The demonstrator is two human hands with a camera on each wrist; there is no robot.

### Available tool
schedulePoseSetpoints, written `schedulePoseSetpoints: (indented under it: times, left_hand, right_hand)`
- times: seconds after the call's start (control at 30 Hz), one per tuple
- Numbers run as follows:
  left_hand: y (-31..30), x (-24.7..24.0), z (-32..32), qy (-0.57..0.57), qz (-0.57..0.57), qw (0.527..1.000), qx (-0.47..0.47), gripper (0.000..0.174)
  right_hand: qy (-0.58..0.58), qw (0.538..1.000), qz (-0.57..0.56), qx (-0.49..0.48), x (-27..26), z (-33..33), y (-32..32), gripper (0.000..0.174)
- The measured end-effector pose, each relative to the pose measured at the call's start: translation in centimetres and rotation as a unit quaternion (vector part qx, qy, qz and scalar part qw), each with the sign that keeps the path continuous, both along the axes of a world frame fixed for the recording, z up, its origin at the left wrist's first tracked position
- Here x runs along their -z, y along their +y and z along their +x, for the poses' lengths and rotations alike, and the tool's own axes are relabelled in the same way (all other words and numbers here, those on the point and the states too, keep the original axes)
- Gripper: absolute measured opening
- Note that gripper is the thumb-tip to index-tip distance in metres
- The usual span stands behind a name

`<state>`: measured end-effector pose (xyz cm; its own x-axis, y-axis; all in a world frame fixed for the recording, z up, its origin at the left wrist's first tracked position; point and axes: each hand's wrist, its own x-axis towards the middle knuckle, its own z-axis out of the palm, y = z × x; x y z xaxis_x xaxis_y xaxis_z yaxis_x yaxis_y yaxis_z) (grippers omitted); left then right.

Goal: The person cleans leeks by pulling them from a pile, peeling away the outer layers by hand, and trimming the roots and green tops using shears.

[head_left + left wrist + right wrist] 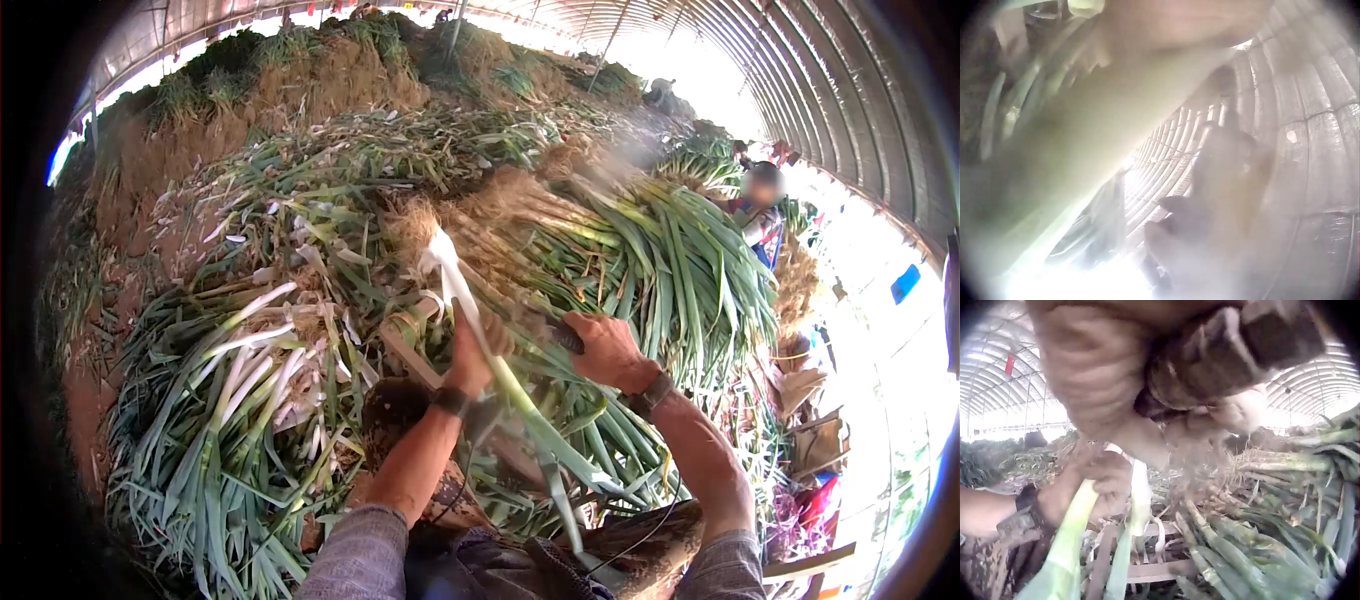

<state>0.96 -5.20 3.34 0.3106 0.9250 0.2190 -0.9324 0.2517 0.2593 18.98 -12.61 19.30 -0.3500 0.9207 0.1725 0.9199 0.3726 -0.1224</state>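
Note:
In the head view the left hand (478,350) grips a long leek (462,290) by its white shank, root end up and green leaves hanging toward the lap. The right hand (608,352), to its right, holds a dark, dirt-covered handle (565,336); the rest of that tool is blurred. Up close in the right wrist view, the right hand (1100,369) is curled round the thick handle (1204,359), and beyond it the left hand (1100,481) grips the leek (1072,534). A pale, blurred stalk (1097,125) crosses the left wrist view beneath part of the left hand (1179,22).
White-stemmed leeks (250,370) lie piled at the left. A large heap of rooted leeks (690,260) lies at the right, with loose leaves behind. A wooden frame (408,352) stands by the left forearm. Another person (762,215) is at the far right, under the arched roof.

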Motion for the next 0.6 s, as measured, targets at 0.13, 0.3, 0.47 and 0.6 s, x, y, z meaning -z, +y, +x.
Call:
schedulePoseSetpoints:
  times: [0.13,0.3,0.47,0.6]
  left_hand:
    - [-0.3,-0.6,-0.1,-0.014,0.073,0.997,0.025,0.058]
    - [0.3,0.1,-0.1,-0.039,0.111,0.990,0.073,0.056]
    - [0.6,-1.9,-1.0,0.027,-0.064,0.998,-0.007,0.054]
    - [1.6,-0.1,0.1,0.085,-0.159,0.980,-0.083,0.048]
  right_hand:
    - [-0.017,1.000,0.008,0.000,0.3,0.4,0.6,0.035]
    - [-0.023,0.997,0.047,-0.050,0.1,0.8,0.8,0.035]
    - [0.029,0.999,0.022,-0.005,-1.0,-0.1,-0.7,0.034]
    - [-0.011,0.999,0.023,-0.020,-0.9,-0.3,-1.0,0.032]
